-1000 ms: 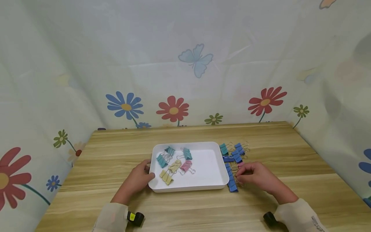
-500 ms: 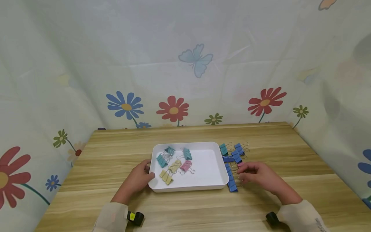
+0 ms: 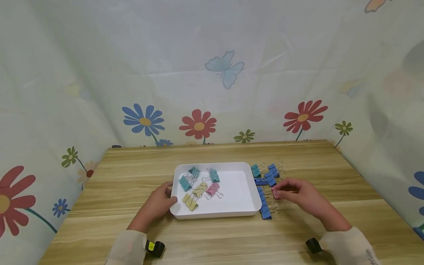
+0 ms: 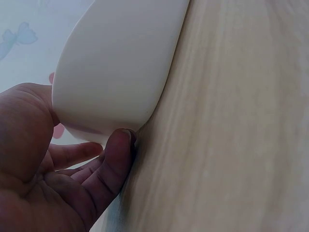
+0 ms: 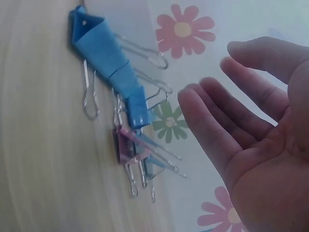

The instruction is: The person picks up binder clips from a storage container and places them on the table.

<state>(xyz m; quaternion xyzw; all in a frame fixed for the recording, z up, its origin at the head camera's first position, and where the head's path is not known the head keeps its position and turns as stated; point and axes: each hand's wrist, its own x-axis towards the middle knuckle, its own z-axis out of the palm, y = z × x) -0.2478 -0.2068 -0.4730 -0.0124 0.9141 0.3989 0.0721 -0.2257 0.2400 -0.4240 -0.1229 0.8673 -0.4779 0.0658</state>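
Observation:
My left hand [image 3: 159,201] grips the white tray [image 3: 232,214] by its left end, thumb over the rim. In the left wrist view, curled fingers lie against the outer wall of the tray [image 4: 116,63]. Inside the tray are teal binder clips [image 3: 214,176], yellow binder clips [image 3: 190,201] and a pink binder clip [image 3: 212,189]. My right hand [image 3: 299,193] is at another pink binder clip [image 3: 274,192] on the table, its fingertips overlapping it in the head view. The right wrist view shows the right hand [image 5: 256,116] with fingers spread loosely, beside the pink binder clip [image 5: 125,145].
Blue binder clips [image 3: 265,209] lie in a row along the tray's right side, wire handles pointing right. More blue clips [image 3: 272,173] and a teal clip [image 3: 256,170] sit behind them. A flowered curtain [image 3: 258,92] hangs behind the wooden table [image 3: 139,162].
My right hand has shifted slightly back and right, from beside the blue row to the pink binder clip, with its fingers parting. The left hand and tray stay in place.

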